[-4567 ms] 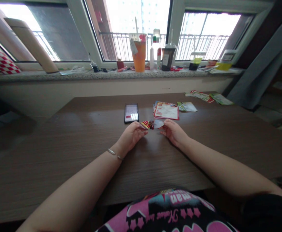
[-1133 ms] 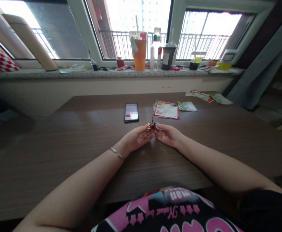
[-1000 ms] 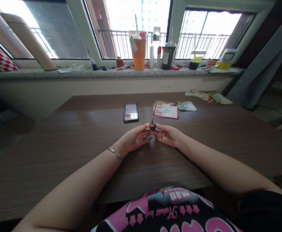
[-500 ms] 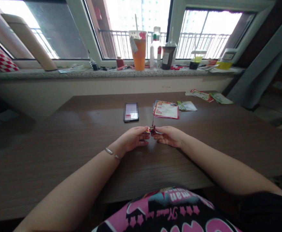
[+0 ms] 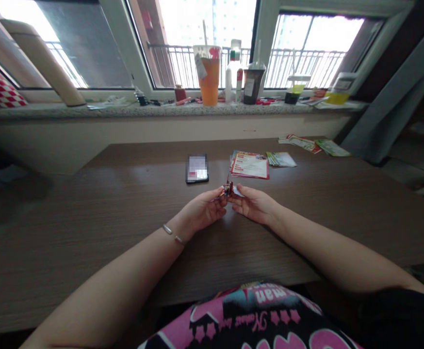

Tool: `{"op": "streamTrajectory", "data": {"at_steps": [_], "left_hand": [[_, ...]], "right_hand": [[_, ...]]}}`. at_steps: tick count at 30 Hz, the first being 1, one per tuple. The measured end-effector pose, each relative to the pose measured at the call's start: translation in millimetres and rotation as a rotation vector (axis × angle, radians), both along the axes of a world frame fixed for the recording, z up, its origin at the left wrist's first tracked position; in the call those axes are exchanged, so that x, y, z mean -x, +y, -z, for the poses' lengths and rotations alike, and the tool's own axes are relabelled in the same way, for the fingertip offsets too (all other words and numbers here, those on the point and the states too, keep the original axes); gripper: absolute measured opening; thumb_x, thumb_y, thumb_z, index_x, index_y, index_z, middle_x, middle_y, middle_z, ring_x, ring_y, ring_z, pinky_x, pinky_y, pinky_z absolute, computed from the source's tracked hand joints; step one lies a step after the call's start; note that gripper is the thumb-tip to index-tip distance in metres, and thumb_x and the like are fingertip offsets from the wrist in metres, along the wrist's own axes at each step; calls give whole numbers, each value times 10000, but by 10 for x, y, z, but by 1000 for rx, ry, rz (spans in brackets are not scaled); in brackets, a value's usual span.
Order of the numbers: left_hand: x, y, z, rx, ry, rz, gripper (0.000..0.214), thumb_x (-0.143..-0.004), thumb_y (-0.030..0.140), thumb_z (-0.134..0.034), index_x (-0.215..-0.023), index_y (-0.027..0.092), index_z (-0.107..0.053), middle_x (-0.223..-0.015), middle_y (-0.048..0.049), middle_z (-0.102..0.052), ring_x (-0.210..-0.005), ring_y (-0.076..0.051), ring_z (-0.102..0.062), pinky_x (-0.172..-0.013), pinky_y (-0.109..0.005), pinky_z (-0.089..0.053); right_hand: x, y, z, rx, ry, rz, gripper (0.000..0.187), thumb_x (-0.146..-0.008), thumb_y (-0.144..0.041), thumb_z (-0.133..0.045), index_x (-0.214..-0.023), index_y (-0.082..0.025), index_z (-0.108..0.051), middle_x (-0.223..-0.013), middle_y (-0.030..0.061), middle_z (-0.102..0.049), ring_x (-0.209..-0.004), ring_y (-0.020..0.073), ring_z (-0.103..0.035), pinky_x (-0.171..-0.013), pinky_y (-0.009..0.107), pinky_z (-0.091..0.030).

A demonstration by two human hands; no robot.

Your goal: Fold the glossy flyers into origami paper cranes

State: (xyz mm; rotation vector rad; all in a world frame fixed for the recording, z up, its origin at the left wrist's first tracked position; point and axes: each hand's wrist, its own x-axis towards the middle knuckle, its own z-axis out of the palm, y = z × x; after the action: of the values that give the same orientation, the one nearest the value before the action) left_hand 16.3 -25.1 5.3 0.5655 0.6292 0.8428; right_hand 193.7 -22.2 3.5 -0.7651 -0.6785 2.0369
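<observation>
Between my two hands, above the brown table (image 5: pixel 154 194), is a small multicoloured piece (image 5: pixel 227 189) with dark red, yellow and white on it. A thin part of it sticks up; what it is exactly is too small to make out. My left hand (image 5: pixel 206 208), with a silver bracelet (image 5: pixel 167 229) on the wrist, pinches its left side between thumb and fingers. My right hand (image 5: pixel 253 203) is closed on its right side, where a whitish flat bit (image 5: pixel 237 191) shows by the thumb.
Beyond my hands lie a phone (image 5: pixel 197 168), a stack of printed cards (image 5: pixel 250 166) and a smaller green-white stack (image 5: pixel 282 159). More printed sheets (image 5: pixel 302 143) lie at the far right. Cups and bottles, among them an orange drink (image 5: pixel 210 80), line the stone windowsill (image 5: pixel 124 112).
My left hand has turned slightly and its fingers have curled in under the small piece. The piece has tilted and risen a little; my right thumb has lifted slightly.
</observation>
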Motion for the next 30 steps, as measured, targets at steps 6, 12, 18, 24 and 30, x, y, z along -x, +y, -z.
{"op": "streamTrajectory", "data": {"at_steps": [6, 12, 18, 24, 30], "left_hand": [[-17, -5, 17, 34, 43, -57, 81, -889, 213, -622, -881, 137, -650, -676, -7, -661, -587, -88, -635, -543, -172, -491], [-16, 29, 50, 6, 68, -99, 71, -863, 196, -644, -878, 128, -653, -683, -18, -662, -571, -89, -623, -525, -173, -495], [-28, 36, 50, -13, 53, -93, 73, -865, 197, -643, -892, 129, -652, -702, -18, -660, -593, -88, -626, -535, -168, -496], [-19, 23, 49, -55, 11, -57, 78, -875, 191, -629, -914, 129, -656, -730, -16, -655, -620, -86, -631, -547, -170, -495], [-17, 17, 55, -70, -16, -53, 98, -899, 180, -590, -947, 134, -661, -750, -15, -651, -638, -91, -638, -546, -185, -499]], "right_hand": [[20, -27, -28, 120, -66, 87, 133, -908, -242, -592, -843, -177, -688, -744, 3, -716, -651, 84, -642, -546, 173, -460], [49, -50, -65, 183, -148, 162, 165, -913, -223, -579, -796, -177, -685, -735, 12, -723, -630, 86, -631, -532, 177, -451], [79, -65, -69, 178, -72, 177, 205, -932, -205, -540, -795, -176, -690, -722, 8, -728, -624, 76, -633, -506, 161, -427], [118, -74, -47, 155, -23, 211, 251, -948, -216, -508, -772, -168, -680, -665, -3, -715, -584, 69, -630, -496, 151, -435], [150, -88, -50, 134, 35, 206, 289, -978, -215, -447, -811, -168, -679, -696, 3, -725, -607, 62, -646, -489, 139, -430]]}}
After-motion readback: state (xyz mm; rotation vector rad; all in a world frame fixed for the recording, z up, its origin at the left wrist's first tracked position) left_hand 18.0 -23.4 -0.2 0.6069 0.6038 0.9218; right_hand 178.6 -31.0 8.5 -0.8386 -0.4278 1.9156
